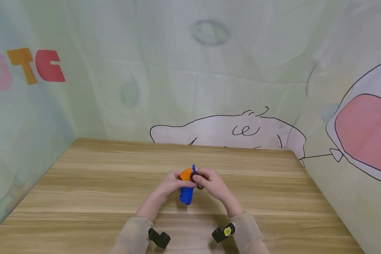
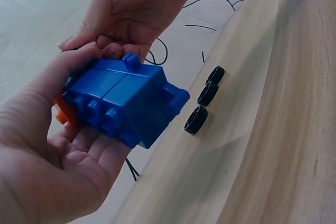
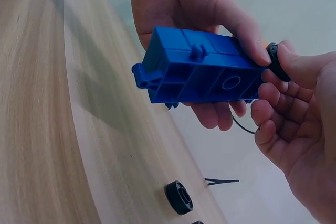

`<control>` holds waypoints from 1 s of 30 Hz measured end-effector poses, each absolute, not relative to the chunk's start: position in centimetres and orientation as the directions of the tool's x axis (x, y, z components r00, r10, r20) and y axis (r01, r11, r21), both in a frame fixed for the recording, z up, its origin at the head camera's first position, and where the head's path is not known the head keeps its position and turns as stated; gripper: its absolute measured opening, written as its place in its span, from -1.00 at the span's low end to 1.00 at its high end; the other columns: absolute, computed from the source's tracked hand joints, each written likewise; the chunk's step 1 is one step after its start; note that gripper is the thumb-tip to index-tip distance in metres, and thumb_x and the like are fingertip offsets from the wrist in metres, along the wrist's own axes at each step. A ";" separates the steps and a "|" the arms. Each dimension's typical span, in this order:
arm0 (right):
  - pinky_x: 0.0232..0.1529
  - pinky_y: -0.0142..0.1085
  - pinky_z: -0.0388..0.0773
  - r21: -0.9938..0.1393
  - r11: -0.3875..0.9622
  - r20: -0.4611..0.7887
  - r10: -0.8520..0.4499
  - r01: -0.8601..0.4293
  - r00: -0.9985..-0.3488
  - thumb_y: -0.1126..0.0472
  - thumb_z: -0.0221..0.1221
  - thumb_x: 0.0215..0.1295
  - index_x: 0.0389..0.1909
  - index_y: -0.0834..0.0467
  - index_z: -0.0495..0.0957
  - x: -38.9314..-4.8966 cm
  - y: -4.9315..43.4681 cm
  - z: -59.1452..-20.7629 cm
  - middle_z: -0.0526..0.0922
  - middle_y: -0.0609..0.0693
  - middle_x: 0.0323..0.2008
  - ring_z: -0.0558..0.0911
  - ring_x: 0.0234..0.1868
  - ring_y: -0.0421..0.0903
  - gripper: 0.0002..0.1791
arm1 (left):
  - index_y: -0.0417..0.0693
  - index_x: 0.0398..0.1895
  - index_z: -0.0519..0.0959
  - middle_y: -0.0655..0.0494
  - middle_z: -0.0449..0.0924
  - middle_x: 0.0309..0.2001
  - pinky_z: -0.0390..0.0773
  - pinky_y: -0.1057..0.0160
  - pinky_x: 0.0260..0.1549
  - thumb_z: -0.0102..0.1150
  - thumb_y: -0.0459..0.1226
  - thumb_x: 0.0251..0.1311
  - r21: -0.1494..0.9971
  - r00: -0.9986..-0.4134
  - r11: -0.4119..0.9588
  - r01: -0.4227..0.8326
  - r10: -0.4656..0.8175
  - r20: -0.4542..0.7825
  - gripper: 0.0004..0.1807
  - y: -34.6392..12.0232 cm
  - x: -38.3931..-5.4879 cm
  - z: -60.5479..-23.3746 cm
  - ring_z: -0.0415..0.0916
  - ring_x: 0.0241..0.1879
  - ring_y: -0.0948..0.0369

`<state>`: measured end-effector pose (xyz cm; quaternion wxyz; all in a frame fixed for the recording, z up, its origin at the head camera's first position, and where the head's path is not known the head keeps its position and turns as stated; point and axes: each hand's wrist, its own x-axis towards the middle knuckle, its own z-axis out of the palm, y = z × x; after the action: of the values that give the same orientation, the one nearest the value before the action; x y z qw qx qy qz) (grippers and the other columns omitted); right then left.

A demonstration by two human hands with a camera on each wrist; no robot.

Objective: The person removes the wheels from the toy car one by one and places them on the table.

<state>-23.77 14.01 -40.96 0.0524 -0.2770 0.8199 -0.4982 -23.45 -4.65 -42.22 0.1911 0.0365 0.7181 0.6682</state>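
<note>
Above the table, my left hand [image 1: 170,184] grips a toy vehicle with a blue studded body [image 2: 137,98] and an orange part [image 1: 186,174] at one end. Its hollow underside [image 3: 197,80] shows in the right wrist view, with small blue clips along the side and a blue hook at the far end. My right hand [image 1: 213,184] pinches a small black wheel [image 3: 274,62] between thumb and fingers, right at the orange end of the vehicle. The left thumb lies along the body close to that wheel.
On the wooden table [image 1: 98,197], three loose black wheels [image 2: 196,120] lie in a row, seen in the left wrist view. A printed cloth backdrop [image 1: 114,70] with letters and cartoon drawings borders the table at the back and sides.
</note>
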 end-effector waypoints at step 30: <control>-0.45 -0.44 0.22 -0.841 0.317 0.263 -0.469 -0.439 -0.843 0.23 0.15 0.38 -0.54 0.26 0.43 -23.4 14.0 -41.2 0.36 -0.13 -0.57 0.35 -0.50 -0.26 -0.71 | -0.39 -0.06 0.59 -0.03 0.74 -0.26 0.62 0.24 -0.17 0.27 -0.20 0.14 0.974 -0.907 0.074 -0.216 0.354 -0.228 -0.58 -4.5 -23.4 -42.7 0.64 -0.34 0.22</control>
<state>-23.41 13.99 -41.16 0.0147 -0.2796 0.8113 -0.5132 -23.44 -4.50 -42.66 0.2101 0.0491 0.7022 0.6785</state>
